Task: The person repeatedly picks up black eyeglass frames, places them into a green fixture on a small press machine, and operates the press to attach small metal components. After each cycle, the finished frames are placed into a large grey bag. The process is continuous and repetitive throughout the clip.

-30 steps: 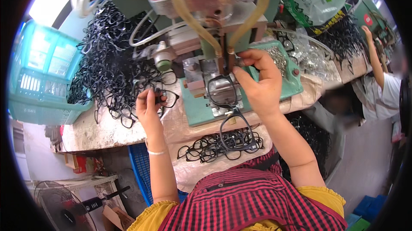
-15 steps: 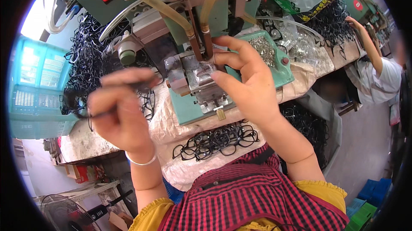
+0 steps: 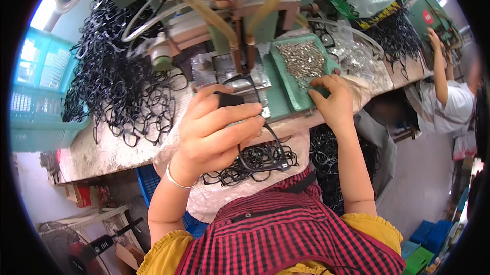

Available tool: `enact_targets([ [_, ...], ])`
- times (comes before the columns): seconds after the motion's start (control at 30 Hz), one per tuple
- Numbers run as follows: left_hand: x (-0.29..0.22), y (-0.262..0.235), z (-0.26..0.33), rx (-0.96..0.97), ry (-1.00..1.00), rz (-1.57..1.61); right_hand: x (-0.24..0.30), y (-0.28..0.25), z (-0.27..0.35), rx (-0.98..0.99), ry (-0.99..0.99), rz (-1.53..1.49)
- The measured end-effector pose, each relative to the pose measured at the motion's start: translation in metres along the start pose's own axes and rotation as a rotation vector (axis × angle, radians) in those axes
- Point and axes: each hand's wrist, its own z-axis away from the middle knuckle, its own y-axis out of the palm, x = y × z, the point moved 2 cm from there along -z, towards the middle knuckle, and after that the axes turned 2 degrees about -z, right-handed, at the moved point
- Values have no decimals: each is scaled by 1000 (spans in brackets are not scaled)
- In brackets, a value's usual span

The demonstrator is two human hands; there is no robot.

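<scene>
My left hand (image 3: 212, 129) is closed on a black eyeglass frame (image 3: 279, 147), in front of the machine's metal fixture (image 3: 222, 68). One end of the frame reaches up to the two brown electrode tips (image 3: 243, 56), and its rims hang down toward me. Something black wraps or lies against a finger of this hand. My right hand (image 3: 334, 101) is at the right edge of a green tray (image 3: 282, 73), thumb and forefinger slightly apart beside the small metal pieces (image 3: 301, 60). Nothing shows between those fingertips.
Several black eyeglass frames (image 3: 219, 175) lie on the cloth before me. A tangled heap of frames (image 3: 109, 65) covers the left side, by turquoise baskets (image 3: 38, 137). Hoses (image 3: 273, 2) hang from the machine. Another person (image 3: 449, 96) works at far right.
My right hand has left the fixture and moved right to the tray. My left hand has come from the left to the fixture with an eyeglass frame. The view has shifted slightly.
</scene>
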Motion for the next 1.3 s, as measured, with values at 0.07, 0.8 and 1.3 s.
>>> enact_targets([
  [0.07,-3,1,5,-36,-30,-18,-2,6,-5,-12,-31,74],
  [0.8,162,-74,158,459,-331,-626,-29,23,5,-266,51,-222],
  [1.3,106,-10,122,-883,-1045,608,103,43,-39,-87,-75,-937],
])
